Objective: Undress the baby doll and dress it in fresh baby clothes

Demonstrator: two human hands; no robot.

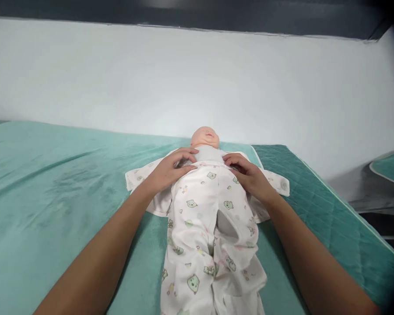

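Observation:
A baby doll [205, 136] lies on its back, its head at the far end. It has a pale top [208, 154] on its chest. White baby pants [200, 203] with green bear prints lie over its lower body, the waistband up at the belly. A matching printed shirt [159, 203] is spread beneath, sleeves out to both sides. My left hand [174, 166] is closed at the left end of the waistband, its thumb on the cloth and fingers curled above. At the right end, my right hand [246, 172] pinches the waistband in the same manner.
A light green sheet [59, 188] covers the surface under the doll. To the right lies a darker green quilted mat [315, 218] with a pale edging. Behind stands a white wall [184, 78], with a dark band above it. Another green padded piece [392, 168] shows at the far right.

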